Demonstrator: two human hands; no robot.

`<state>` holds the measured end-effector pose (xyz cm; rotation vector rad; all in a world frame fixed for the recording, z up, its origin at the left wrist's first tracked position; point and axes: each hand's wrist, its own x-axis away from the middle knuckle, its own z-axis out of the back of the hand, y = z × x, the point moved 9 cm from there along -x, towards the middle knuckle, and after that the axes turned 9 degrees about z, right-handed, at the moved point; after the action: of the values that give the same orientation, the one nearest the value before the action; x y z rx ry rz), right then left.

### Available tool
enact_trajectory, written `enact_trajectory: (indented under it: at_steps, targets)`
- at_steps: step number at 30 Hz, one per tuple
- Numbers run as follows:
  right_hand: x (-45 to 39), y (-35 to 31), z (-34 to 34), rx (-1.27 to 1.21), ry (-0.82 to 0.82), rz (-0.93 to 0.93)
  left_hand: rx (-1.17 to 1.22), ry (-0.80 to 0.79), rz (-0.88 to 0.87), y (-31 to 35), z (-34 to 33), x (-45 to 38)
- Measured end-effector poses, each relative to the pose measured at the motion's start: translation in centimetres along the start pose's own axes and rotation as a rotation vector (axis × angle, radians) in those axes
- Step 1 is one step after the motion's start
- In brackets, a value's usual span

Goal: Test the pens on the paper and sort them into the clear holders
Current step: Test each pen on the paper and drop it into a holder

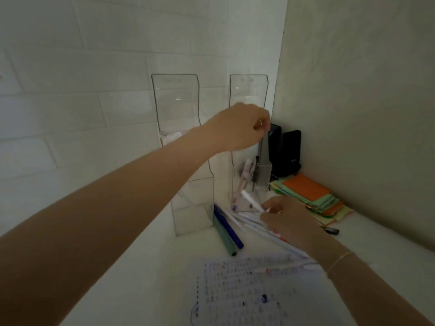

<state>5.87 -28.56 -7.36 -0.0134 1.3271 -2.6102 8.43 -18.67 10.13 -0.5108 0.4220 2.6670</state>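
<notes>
Two tall clear holders stand in the corner: the left holder (183, 137) looks empty, the right holder (249, 90) has several pens in its lower pocket. My left hand (237, 128) reaches over the right holder with curled fingers that pinch the top of a thin dark pen (259, 149), which hangs into it. My right hand (287, 222) grips a white pen (250, 200) above a pile of white pens (247, 222) on the table. A blue pen (228, 229) and a green pen (223, 241) lie beside the pile. The test paper (240, 295) with scribbles lies in front.
A stack of orange and green sticky notes (310, 196) lies at the right by the wall. Two black devices (290, 151) stand in the corner behind the right holder. A small black object (332, 230) lies near the notes. Another pen (270, 270) rests on the paper.
</notes>
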Motion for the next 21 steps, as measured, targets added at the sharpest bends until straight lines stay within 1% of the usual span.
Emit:
enact_trajectory:
  at_steps: [1,2,5,6,7,9,11,13,14,16,19,21]
  targets:
    - [0.4,-0.2,0.5,-0.108,0.011,-0.013,0.07,0.056,-0.024,0.3,0.4,1.9]
    - [0.9,-0.4,0.9,-0.196,0.014,-0.017,0.087,0.073,-0.043,0.5,0.1,3.8]
    - [2.6,-1.0,0.7,-0.465,-0.003,-0.028,-0.025,0.003,-0.071,0.5,-3.5,9.2]
    - [3.2,-1.2,0.6,-0.58,0.007,-0.033,-0.008,-0.012,-0.047,0.0,-4.7,10.5]
    - [3.7,-1.4,0.5,-0.684,0.023,-0.028,0.063,-0.029,0.008,-0.7,-5.7,11.6]
    - [4.6,-1.7,0.5,-0.804,0.077,-0.002,0.346,-0.137,0.209,-2.5,-8.1,13.4]
    - [5.4,-1.7,0.4,-0.806,0.141,0.011,0.688,-0.298,0.37,-3.0,-10.6,15.0]
    - [6.0,-1.6,0.0,-0.753,0.191,0.015,0.9,-0.442,0.408,-2.1,-12.0,16.0]
    - [6.3,-1.6,-0.4,-0.732,0.201,0.019,0.946,-0.502,0.396,-1.4,-12.2,16.5]
    - [7.0,-1.6,-1.1,-0.729,0.189,0.026,0.959,-0.567,0.353,-0.3,-12.1,17.5]
    - [8.0,-1.6,-2.6,-0.788,0.067,0.026,0.987,-0.643,0.315,1.2,-12.3,19.0]
    - [8.7,-1.6,-3.2,-0.734,-0.006,0.025,1.024,-0.734,0.342,2.0,-13.1,20.3]
